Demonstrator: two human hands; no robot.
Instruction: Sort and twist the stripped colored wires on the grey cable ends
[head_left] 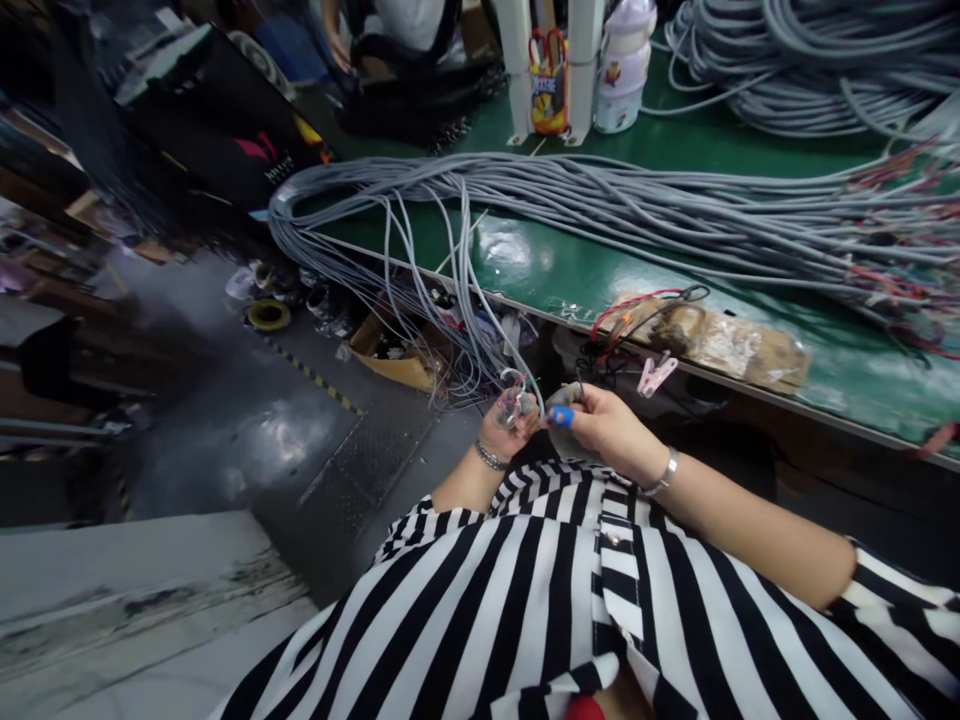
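Just past the table's front edge, my left hand (504, 432) is closed around the end of a grey cable (517, 352). Thin coloured wires (527, 387) and something clear and shiny show at its fingers. Close beside it, my right hand (611, 428) is closed too, with a blue wrap (561, 417) on one digit. A greyish object (564, 440) shows at its fingers, too small and blurred to name. More grey cables hang over the edge from a long looped bundle (600, 205) on the green table (517, 262).
Coiled cable (810, 70) lies at the back right, beside stacked tubs (625, 70) and orange-handled scissors (549, 60) in a holder. A wooden block (750, 350) with red and black leads and a pink clip (657, 375) lines the front edge. A cardboard box (397, 365) stands below.
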